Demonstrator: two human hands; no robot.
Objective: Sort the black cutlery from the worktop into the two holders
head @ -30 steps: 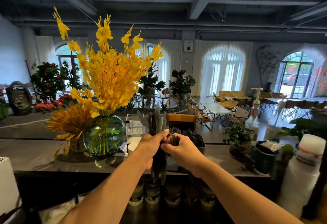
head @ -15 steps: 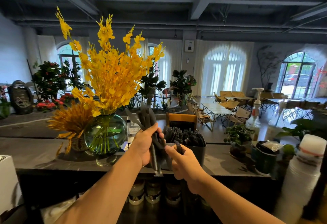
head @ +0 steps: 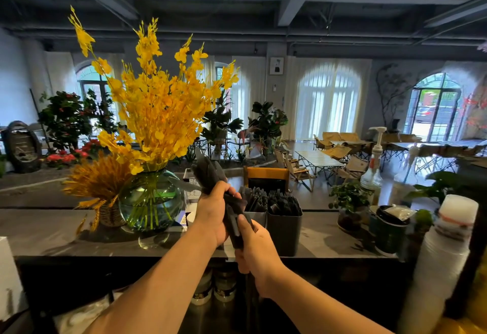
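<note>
My left hand [head: 212, 212] gripped the cutlery bundle [head: 208, 172] above the worktop [head: 52, 231]. My right hand [head: 254, 246], level with it a second earlier, had dropped, pinching one piece [head: 234, 228] drawn downward, probably bound for the holders [head: 284, 231] just beside.

Dark stone worktop [head: 52, 231] carrying a round glass vase [head: 150, 201], a small woven basket [head: 110, 215] touching its left side, two holders [head: 284, 233] standing side by side holding black cutlery [head: 283, 203], a potted plant [head: 347, 201] and a dark cup [head: 388, 231] sitting further right
</note>
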